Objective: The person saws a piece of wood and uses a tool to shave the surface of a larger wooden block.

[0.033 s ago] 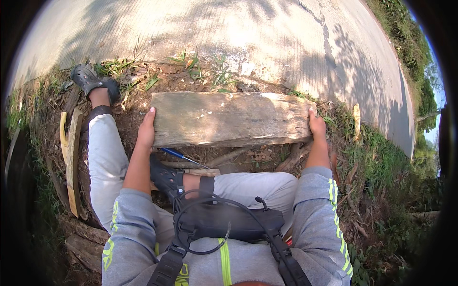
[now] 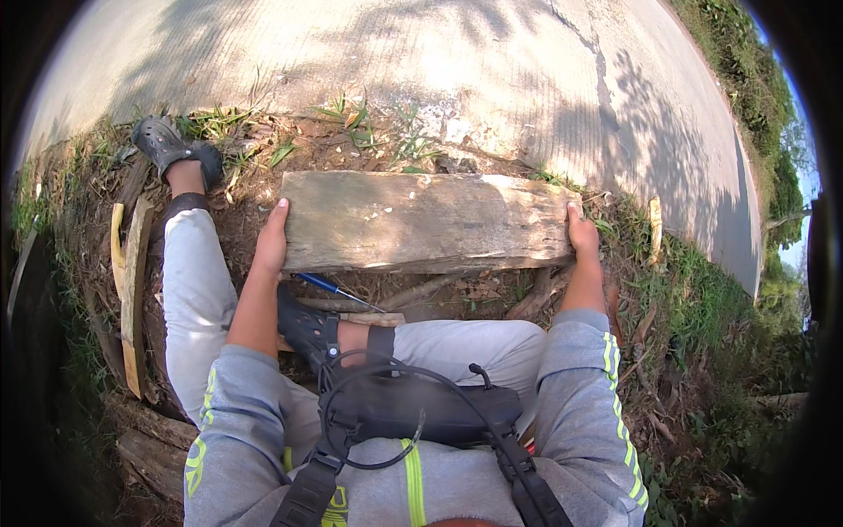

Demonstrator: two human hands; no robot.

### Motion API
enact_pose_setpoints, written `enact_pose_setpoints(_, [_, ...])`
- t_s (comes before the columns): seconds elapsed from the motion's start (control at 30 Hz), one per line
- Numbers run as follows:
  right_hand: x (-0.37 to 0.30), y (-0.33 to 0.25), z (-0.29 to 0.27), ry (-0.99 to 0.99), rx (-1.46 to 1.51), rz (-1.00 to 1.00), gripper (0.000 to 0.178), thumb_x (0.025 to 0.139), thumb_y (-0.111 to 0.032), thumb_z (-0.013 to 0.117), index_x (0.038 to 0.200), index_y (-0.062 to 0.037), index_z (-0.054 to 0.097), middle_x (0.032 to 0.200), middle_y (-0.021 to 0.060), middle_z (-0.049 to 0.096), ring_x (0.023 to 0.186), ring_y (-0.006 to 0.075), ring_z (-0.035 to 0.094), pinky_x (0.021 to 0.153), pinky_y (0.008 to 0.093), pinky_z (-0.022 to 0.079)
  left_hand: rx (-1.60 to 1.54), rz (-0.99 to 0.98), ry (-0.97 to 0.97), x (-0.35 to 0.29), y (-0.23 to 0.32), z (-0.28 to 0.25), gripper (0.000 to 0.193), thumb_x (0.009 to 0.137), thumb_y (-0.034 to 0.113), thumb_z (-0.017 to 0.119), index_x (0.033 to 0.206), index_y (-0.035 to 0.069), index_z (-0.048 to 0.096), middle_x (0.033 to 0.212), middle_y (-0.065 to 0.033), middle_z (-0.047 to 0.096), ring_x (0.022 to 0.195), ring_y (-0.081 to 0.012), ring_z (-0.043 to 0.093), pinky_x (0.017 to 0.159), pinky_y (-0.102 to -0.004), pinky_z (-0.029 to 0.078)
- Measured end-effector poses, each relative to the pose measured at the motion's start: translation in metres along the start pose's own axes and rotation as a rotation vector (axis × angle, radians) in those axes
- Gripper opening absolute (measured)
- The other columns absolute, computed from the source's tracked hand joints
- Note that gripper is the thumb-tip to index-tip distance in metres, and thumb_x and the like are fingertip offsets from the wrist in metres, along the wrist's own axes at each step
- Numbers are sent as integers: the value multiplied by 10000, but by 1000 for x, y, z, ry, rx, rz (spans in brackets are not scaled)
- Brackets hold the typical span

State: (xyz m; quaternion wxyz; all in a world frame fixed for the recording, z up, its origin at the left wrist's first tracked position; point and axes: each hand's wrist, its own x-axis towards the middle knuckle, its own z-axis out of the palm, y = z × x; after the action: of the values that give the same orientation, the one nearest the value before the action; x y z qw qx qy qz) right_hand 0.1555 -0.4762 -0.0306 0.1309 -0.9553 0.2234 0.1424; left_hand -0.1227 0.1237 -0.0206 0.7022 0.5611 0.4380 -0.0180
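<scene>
A thick, weathered wooden plank lies crosswise in front of me, with a few pale chips on its top face. My left hand grips its left end, thumb along the edge and the other fingers hidden beneath. At the opposite end my right hand holds on the same way, thumb up on the corner. Just below the plank's near edge, a screwdriver-like tool with a blue handle and a thin metal shaft rests on the ground beside my dark clog.
Narrow split wood strips stand at the left, near my outstretched leg. Logs lie at the lower left. A pale stick is in the grass at right. Beyond the plank runs a concrete road with a cracked surface.
The plank and both hands stay almost in place; the plank's left end sits very slightly farther right.
</scene>
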Motion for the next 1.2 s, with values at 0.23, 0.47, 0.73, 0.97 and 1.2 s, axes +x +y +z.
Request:
enact_pose_setpoints(0.23, [0,40,-16,-64,228,121,1121,990,-857,349,1404,151,614,1503,377,562,1461,466,512,1211,480,383,-301,-145,-154,-4,21,16,766,1065,642,552,1544,45,563,1517,-167,617,1364,-297,606,1149,-413,459])
enact_pose_setpoints(0.47, [-76,58,-137,33,396,102,1092,1020,-846,334,1441,125,603,1484,333,608,1426,371,562,1199,470,385,-228,-133,-293,-5,10,44,702,1081,548,585,1564,41,533,1480,-158,639,1319,-293,644,1108,-413,500])
enact_pose_setpoints(0.73, [-55,76,-69,328,-230,-404,829,1019,-509,670,1668,-95,360,1710,264,331,1588,433,302,1314,583,189,77,118,-260,15,-16,242,656,1066,314,685,1619,29,476,1430,-159,682,1221,-216,679,1003,-352,544])
enact_pose_setpoints(0.97, [-66,93,25,534,-56,-626,798,965,-475,730,1578,-62,427,1617,242,407,1558,484,265,1297,646,156,120,136,-264,7,14,254,573,1056,237,692,1575,42,546,1318,-142,754,1116,-186,711,972,-321,541])
enact_pose_setpoints(1.2, [-147,134,-5,269,-134,-575,739,967,-403,723,1569,-65,460,1619,216,440,1555,419,353,1287,562,273,375,310,-154,-33,-18,237,684,1033,312,716,1635,95,475,1410,-178,709,1246,-262,690,1092,-377,498])
